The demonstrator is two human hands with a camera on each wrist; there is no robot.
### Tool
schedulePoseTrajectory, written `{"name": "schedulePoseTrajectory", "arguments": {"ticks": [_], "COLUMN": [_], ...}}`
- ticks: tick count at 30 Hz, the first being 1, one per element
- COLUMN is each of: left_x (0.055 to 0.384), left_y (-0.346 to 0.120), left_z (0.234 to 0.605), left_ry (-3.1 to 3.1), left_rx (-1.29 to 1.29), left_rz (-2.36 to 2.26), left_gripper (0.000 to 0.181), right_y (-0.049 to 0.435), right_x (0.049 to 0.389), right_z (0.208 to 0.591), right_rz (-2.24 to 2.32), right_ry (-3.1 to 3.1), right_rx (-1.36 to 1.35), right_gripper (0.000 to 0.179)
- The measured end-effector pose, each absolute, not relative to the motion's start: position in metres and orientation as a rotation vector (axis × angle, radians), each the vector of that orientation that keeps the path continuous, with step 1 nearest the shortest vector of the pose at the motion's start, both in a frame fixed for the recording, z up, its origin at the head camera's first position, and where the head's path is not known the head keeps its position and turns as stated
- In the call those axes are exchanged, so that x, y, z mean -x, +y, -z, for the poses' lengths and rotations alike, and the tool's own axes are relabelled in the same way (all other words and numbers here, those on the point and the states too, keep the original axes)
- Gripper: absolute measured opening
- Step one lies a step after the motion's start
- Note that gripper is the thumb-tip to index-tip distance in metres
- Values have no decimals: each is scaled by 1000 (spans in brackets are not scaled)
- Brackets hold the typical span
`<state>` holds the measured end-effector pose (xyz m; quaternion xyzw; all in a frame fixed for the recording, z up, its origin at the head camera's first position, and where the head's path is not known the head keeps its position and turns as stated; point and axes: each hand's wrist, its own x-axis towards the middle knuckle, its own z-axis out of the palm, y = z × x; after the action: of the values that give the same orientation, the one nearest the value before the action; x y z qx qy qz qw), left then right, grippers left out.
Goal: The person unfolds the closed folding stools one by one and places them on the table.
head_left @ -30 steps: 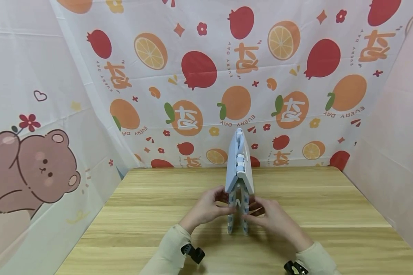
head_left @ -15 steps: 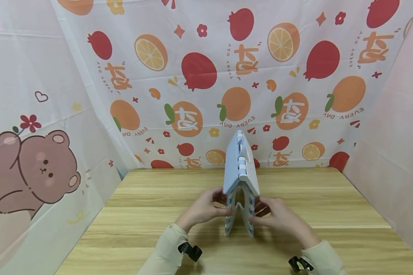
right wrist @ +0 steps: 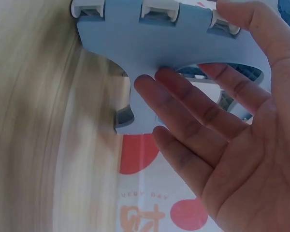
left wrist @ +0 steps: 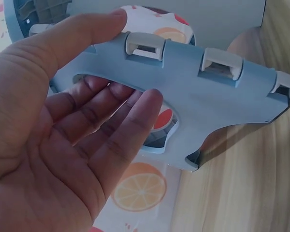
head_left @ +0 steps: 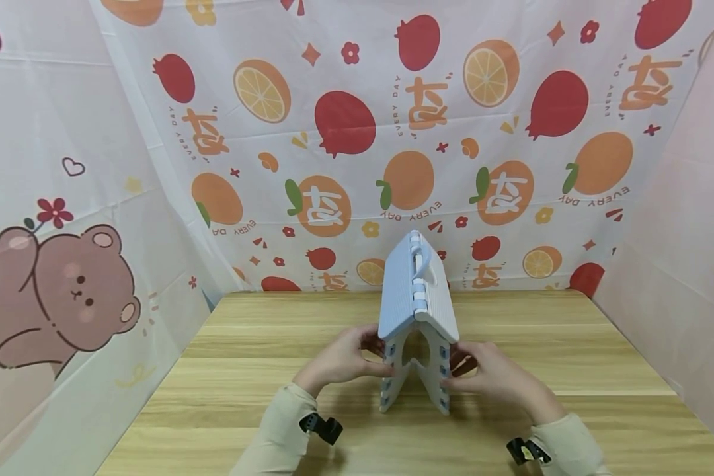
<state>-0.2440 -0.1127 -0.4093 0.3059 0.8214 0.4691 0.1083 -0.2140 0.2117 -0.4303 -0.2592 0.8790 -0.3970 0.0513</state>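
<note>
A folding toy house (head_left: 400, 291) stands upright on the table, its blue and white roof slopes joined by a hinged ridge with a carrying handle (head_left: 422, 263). Below the roof, the two side walls spread apart at the bottom, with a folded panel between them. My left hand (head_left: 342, 360) holds the left wall, thumb at its front edge and fingertips at the wall's cut-out. On the opposite side, my right hand (head_left: 492, 375) holds the right wall in the same manner. White hinge clips (left wrist: 145, 46) line the wall's edge in the left wrist view.
The wooden table (head_left: 262, 377) extends around the house on both sides. A fruit-printed cloth (head_left: 345, 59) hangs behind it, and a cloth with a bear (head_left: 86, 284) hangs at the left. Both wrists wear black straps (head_left: 321, 428).
The toy house has widened from nearly folded flat to an open tent shape. My left hand has moved left and my right hand right, each along with its wall.
</note>
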Motion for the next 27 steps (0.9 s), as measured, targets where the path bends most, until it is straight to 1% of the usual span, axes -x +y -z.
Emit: {"name": "schedulePoseTrajectory", "arguments": {"ticks": [18, 27], "left_x": [248, 248], "left_y": [-123, -127], "left_z": [405, 404], "left_ry": [2414, 2418], "left_rx": [-985, -986], "left_rz": [-1304, -1268], "left_gripper": [48, 53], "right_y": [223, 225], "right_x": [212, 210], "right_z": [424, 423], "right_rz": [1122, 1100], "right_ry": [2693, 2708], "right_rx": [779, 806], "right_gripper": [43, 38]}}
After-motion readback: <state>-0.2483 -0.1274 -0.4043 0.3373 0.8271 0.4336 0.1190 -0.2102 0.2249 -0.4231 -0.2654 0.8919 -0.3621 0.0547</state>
